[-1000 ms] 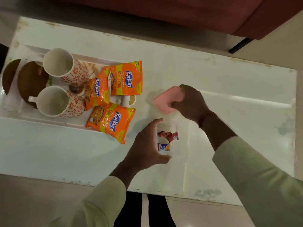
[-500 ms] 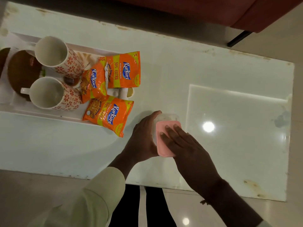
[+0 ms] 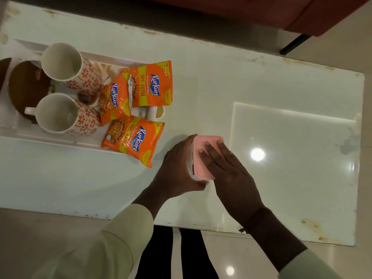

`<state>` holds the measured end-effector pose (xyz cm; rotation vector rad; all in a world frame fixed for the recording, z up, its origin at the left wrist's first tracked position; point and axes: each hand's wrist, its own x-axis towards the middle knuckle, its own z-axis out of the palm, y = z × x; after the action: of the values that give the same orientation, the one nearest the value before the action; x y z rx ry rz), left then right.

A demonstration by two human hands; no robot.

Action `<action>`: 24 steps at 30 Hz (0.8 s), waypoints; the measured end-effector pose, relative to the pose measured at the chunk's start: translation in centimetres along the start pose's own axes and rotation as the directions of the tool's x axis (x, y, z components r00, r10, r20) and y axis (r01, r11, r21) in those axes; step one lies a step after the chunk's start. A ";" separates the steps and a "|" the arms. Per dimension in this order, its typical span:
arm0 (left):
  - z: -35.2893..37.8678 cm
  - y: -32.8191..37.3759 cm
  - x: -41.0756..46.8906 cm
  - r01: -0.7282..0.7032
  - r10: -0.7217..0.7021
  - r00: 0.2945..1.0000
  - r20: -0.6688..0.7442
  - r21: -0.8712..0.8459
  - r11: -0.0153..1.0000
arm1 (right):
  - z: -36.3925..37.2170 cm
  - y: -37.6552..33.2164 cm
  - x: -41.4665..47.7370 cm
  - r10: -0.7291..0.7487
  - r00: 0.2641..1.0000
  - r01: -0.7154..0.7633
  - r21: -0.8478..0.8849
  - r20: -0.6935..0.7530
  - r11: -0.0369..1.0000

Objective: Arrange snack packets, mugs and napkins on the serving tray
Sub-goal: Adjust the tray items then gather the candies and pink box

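Observation:
A white serving tray (image 3: pixel 60 140) lies at the table's left. On it stand two white mugs with red flowers, one at the back (image 3: pixel 70 67) and one in front (image 3: pixel 64 115). Three orange snack packets are at the tray's right end: a back one (image 3: pixel 152 84), a middle one (image 3: pixel 114 101), and a front one (image 3: pixel 133 138) hanging over the rim. A small clear container with a pink lid (image 3: pixel 203 158) stands on the table. My left hand (image 3: pixel 177 168) grips its side. My right hand (image 3: pixel 225 168) lies flat on the lid.
Two brown round coasters (image 3: pixel 27 89) lie at the tray's left end. The pale glossy table (image 3: pixel 281 117) has worn edges. A red sofa (image 3: pixel 261 11) with a black leg stands behind it. My dark trouser legs show below the near edge.
My right hand brought the pink lid from behind the container down onto it and now presses flat on top. My left hand kept hold of the container.

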<state>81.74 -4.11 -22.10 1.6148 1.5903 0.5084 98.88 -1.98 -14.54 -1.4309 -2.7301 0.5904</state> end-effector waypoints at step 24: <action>-0.6 3.8 -3.2 0.417 -0.498 0.862 -0.093 -0.429 0.802 | 0.6 2.1 -0.6 0.068 0.997 -0.079 0.465 0.040 0.882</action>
<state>83.31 -6.63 -18.03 0.8487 1.8148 0.6897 100.79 -1.62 -15.68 -1.4016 -2.3180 1.1764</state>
